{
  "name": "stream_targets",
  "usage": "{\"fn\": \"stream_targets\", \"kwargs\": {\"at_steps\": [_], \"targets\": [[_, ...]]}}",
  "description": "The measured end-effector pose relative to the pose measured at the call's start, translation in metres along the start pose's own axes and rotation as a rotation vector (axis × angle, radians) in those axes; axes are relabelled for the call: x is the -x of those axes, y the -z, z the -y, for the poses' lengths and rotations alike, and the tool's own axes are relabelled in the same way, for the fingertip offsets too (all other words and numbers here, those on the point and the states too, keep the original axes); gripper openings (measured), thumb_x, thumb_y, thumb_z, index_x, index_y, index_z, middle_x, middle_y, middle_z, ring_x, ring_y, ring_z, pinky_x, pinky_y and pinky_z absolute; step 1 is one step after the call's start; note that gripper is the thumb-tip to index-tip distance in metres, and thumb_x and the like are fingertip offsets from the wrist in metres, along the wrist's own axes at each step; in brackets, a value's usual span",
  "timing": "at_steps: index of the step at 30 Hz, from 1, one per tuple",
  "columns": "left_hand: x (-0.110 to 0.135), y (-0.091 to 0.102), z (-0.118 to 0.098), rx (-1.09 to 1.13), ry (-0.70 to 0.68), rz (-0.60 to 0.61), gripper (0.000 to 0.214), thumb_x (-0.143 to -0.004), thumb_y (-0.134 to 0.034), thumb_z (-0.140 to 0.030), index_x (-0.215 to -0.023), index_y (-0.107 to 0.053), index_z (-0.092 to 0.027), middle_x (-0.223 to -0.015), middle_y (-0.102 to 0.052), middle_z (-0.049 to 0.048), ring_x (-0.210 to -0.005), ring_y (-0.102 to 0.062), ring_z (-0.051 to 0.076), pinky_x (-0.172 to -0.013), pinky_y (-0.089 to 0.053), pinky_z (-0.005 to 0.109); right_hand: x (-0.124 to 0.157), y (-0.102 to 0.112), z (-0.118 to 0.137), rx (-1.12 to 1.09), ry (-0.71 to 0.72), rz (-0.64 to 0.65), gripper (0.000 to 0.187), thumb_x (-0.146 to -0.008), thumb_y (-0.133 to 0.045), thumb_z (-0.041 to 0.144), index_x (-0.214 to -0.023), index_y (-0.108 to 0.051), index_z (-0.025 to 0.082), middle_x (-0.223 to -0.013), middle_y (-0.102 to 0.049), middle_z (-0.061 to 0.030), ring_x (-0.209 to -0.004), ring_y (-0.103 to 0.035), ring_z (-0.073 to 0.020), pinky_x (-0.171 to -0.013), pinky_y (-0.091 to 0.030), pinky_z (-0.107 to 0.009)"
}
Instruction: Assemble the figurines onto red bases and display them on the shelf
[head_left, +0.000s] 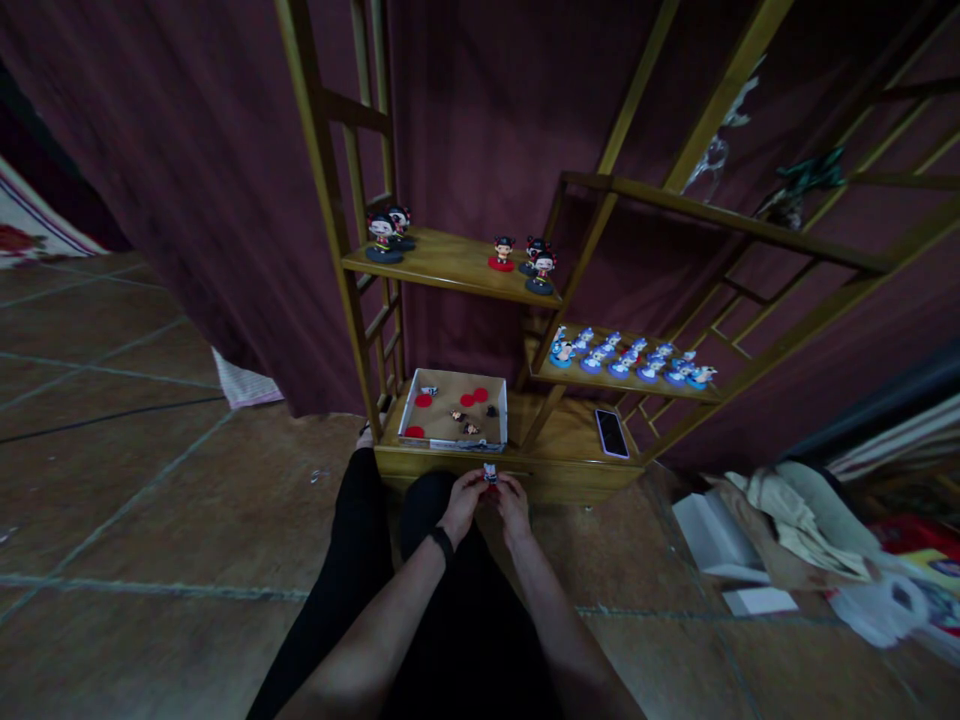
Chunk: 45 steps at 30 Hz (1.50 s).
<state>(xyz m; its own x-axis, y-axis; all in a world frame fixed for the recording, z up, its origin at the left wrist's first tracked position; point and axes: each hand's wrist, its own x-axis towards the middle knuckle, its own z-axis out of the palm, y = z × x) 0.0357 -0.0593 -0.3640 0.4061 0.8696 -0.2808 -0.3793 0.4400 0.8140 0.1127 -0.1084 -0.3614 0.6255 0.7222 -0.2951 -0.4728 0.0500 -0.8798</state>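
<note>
Between my two hands, above my lap, is a small figurine (490, 472) with a light top and a bit of red beneath it. My left hand (466, 496), with a dark band on its wrist, pinches it from the left. From the other side, the fingers of my right hand (513, 498) close on it too. Just beyond my hands stands a shallow white-edged box (453, 377) with a brown bottom. Inside it lie several red discs (480, 395) and several loose small figurines (470, 428).
The box rests on the low wooden shelf (517, 415), with a phone (611, 433) farther right. Black-haired figurines (383, 233) stand on the upper shelf; several blue-and-white figurines (621, 360) fill the right one. A white carton (718, 535) and plastic bag (879, 608) lie on the floor at right.
</note>
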Motion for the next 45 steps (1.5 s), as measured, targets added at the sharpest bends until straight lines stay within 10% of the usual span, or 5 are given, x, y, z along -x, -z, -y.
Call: {"fn": "stream_targets", "kwargs": {"at_steps": [45], "targets": [[-0.005,0.004,0.004,-0.007,-0.09,-0.048,0.035,-0.051,-0.076,-0.018,-0.084,-0.068,-0.015,-0.076,-0.067,0.0028,-0.071,-0.059,0.014,-0.072,-0.044,0.027,-0.004,0.0,-0.005,0.124,0.12,0.004,0.031,-0.055,-0.071,0.036,-0.082,-0.069,0.02,-0.083,-0.07,-0.0025,-0.079,-0.063,-0.0198,-0.072,-0.049,-0.032]]}}
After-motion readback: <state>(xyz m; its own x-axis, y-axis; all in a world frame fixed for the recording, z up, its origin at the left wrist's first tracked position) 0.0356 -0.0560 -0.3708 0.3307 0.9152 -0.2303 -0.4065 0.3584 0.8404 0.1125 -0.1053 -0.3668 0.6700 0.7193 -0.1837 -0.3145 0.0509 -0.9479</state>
